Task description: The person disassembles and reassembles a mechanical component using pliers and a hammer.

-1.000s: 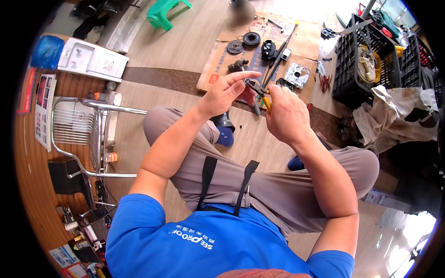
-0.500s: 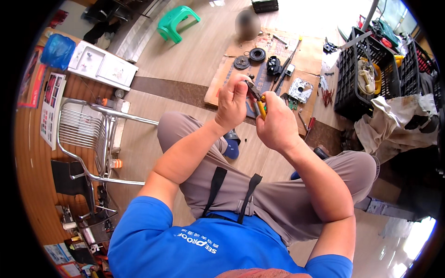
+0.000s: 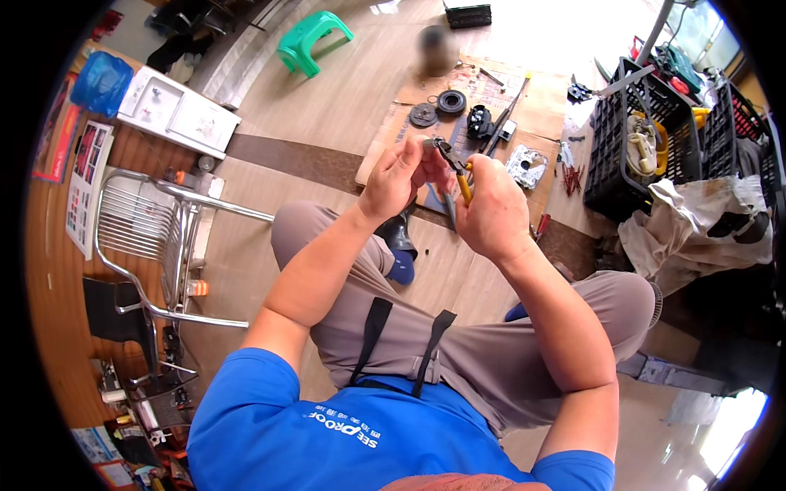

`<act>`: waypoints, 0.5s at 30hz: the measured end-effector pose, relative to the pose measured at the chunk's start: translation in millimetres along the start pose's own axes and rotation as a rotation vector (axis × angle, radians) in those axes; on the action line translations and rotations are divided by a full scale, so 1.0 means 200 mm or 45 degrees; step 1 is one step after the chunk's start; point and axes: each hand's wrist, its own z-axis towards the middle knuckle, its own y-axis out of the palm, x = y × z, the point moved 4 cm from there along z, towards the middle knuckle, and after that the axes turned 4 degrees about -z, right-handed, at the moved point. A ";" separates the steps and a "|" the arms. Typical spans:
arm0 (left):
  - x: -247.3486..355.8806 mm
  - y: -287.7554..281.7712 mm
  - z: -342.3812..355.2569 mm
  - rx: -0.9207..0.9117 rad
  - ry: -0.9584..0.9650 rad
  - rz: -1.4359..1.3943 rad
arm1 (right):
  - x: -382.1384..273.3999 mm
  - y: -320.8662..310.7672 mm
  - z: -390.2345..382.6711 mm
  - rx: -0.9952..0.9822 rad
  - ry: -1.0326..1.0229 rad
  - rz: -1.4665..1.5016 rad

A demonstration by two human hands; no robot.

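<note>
The person sits with both hands raised at the near edge of a cardboard sheet spread on the floor. The right hand is closed around the handles of a pair of yellow-handled pliers, its fingers clamped on the grips, and the head of the tool leans toward the left hand. The left fingers are bent up close by that head, thumb toward the jaws; a small grey piece shows there, and from here I can't tell whether those fingers pinch it or only steady it.

Half a second ago the left fingers stood upright and bunched against the pliers' head; now the hand has loosened out, and reddish fingertips show beneath the tool. The parts on the cardboard lie as they did: a dark ring, a round disc beside it, a black block-like part and a silvery plate.

To the right of the cardboard stands a black crate with beige and yellow items in it. Another black crate is farther right, pale cloth bunched in front. Well left of the cardboard is a white tray with small bits inside.
</note>
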 end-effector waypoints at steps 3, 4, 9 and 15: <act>-0.02 0.04 0.02 -0.005 -0.043 -0.064 | 0.03 -0.03 0.00 0.031 0.012 -0.053; -0.05 0.07 0.04 0.035 -0.043 -0.115 | 0.05 -0.05 -0.02 0.040 0.050 -0.088; -0.04 0.02 0.00 0.166 0.017 -0.001 | 0.04 0.02 -0.03 0.044 0.021 -0.014; -0.06 -0.02 0.05 0.281 -0.003 -0.064 | 0.20 0.06 -0.10 0.007 0.101 -0.052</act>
